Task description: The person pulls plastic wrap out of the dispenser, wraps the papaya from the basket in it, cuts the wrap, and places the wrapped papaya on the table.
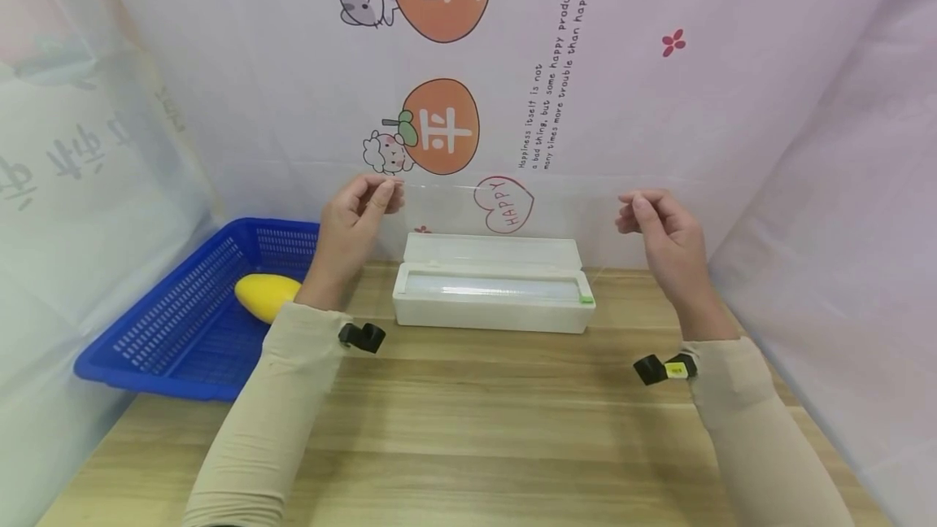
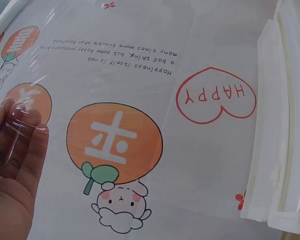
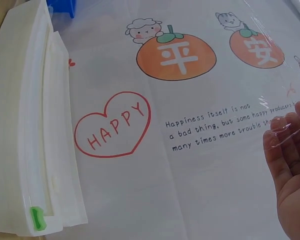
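Observation:
A clear sheet of cling film (image 1: 454, 187) spans the space between the two hands, above a white cling film dispenser (image 1: 494, 317). The left hand (image 1: 355, 222) pinches the film's left end between thumb and fingers; wrinkles in the film (image 2: 57, 30) show near it in the left wrist view. At the other end, the right hand (image 1: 669, 236) pinches the film, its folds (image 3: 262, 101) catching light in the right wrist view. The dispenser's lid (image 1: 492, 251) stands raised at the back, and the roll (image 1: 494, 286) shows inside. A green slider (image 1: 586, 299) sits at its right end.
A blue plastic basket (image 1: 132, 381) stands on the left, partly behind the left arm. Inside it lies a yellow oval, fruit-like item (image 1: 265, 295). Printed white cloth (image 1: 622, 120) rises behind and at both sides of the wooden table (image 1: 498, 429).

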The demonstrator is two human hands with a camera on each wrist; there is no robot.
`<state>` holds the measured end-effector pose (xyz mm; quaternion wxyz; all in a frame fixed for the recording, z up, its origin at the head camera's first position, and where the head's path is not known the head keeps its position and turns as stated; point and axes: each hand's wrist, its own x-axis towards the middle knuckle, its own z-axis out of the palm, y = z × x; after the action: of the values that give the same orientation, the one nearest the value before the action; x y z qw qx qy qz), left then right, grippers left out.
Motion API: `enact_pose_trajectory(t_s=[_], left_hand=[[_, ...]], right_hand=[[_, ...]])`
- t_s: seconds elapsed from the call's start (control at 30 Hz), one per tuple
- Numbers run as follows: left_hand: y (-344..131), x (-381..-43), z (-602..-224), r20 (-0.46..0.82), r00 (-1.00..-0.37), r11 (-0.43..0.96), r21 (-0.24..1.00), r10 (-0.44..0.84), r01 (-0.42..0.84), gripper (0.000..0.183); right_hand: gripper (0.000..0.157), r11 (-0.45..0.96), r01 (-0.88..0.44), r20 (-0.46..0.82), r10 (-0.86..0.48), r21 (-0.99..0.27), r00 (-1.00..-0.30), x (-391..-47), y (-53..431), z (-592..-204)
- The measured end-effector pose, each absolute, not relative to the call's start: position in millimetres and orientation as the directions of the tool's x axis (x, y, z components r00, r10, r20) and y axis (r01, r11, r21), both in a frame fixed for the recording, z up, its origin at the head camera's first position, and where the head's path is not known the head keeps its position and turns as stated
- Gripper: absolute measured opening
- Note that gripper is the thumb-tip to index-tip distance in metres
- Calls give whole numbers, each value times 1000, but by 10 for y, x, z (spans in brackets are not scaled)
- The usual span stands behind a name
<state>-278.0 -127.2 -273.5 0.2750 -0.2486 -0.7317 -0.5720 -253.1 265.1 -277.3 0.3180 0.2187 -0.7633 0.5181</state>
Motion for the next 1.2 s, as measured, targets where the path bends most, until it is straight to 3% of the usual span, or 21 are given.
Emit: enact_pose_trajectory(t_s=[0.7, 1.2], left_hand=[[-1275, -2784, -2568, 765, -641, 203, 618, 65, 759, 25], [-1263, -2794, -2512, 765, -641, 212, 618, 59, 757, 25]], right_hand=[[24, 345, -690, 740, 17, -636, -673, -2502, 2647, -2614], [25, 320, -710, 751, 8, -628, -660, -2523, 2673, -2581]])
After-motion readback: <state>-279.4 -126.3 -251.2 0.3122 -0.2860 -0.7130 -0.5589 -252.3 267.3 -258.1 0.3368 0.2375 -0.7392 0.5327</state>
